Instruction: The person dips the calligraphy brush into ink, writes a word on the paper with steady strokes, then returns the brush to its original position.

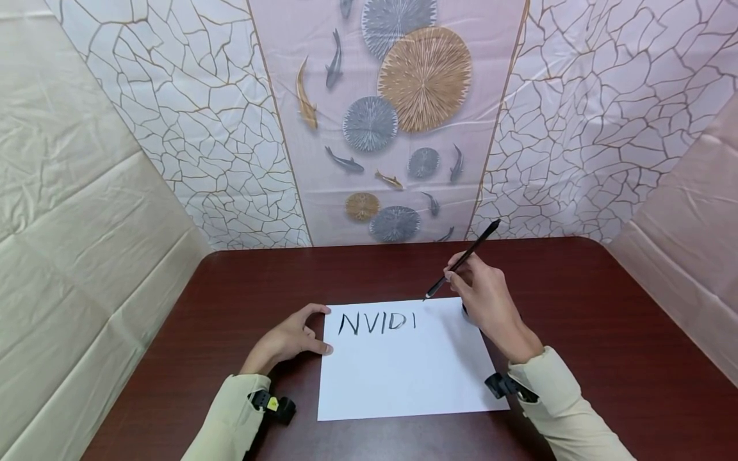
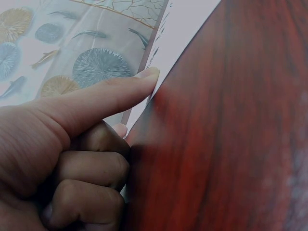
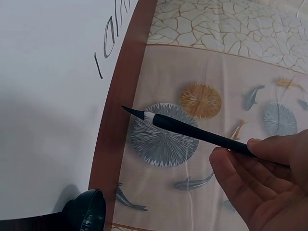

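A white sheet of paper (image 1: pixel 403 378) lies on the table, with "NVIDI" lettered in black strokes (image 1: pixel 377 323) near its top left. At the sheet's left edge my left hand (image 1: pixel 294 333) presses with thumb and index fingertip, while the left wrist view shows its other fingers (image 2: pixel 91 171) folded under. My right hand (image 1: pixel 487 298) pinches a black ink brush (image 1: pixel 466 256) between thumb and fingers. In the right wrist view the brush (image 3: pixel 192 130) has a dark pointed tip and a white band; the tip looks raised, just beyond the sheet's top edge.
By the sheet's right edge sits a small dark round container (image 3: pixel 91 211), mostly hidden under my right hand in the head view. The dark red wooden table (image 1: pixel 259 275) meets a patterned cloth backdrop (image 1: pixel 323 179), with plain cloth at both sides.
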A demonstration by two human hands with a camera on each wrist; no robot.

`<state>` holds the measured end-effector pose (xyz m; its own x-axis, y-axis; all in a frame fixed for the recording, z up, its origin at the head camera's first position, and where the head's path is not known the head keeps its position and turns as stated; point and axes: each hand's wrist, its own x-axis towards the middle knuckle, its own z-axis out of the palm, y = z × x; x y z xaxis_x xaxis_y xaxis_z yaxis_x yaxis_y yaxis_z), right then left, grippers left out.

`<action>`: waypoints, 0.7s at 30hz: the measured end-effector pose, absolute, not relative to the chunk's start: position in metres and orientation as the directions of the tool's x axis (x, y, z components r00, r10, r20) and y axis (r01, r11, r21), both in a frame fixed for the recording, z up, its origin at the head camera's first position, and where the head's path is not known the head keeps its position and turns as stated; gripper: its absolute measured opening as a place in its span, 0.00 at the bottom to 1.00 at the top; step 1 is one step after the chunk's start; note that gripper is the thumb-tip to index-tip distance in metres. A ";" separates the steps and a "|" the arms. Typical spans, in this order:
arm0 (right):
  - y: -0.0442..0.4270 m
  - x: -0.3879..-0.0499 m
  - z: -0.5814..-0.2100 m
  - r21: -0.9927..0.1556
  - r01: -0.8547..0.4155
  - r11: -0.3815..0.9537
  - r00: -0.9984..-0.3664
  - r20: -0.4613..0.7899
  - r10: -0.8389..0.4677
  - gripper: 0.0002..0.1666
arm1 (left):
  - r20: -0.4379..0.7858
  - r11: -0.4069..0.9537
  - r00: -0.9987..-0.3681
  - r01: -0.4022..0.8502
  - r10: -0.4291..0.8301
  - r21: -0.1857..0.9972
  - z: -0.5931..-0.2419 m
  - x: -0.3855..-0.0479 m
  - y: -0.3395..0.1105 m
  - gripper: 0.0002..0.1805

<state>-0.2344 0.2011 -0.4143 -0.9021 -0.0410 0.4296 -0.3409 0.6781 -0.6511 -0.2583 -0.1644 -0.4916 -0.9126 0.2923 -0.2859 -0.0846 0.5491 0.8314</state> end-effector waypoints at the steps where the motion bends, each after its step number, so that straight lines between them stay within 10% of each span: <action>1: 0.201 -0.235 -0.414 -0.650 -0.339 0.680 -0.903 0.429 -0.040 0.08 | -0.285 0.548 -0.912 -0.084 0.294 0.832 -0.491 -0.258 -0.164 0.42; 21: 0.203 -0.236 -0.415 -0.614 -0.328 0.718 -0.908 0.415 -0.060 0.06 | -0.285 0.538 -0.908 -0.081 0.308 0.839 -0.490 -0.257 -0.164 0.42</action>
<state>-0.2359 0.2027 -0.4150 -0.9079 -0.0605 0.4147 -0.3284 0.7176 -0.6142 -0.2567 -0.1642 -0.4898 -0.9076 0.3084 -0.2850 -0.0809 0.5376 0.8393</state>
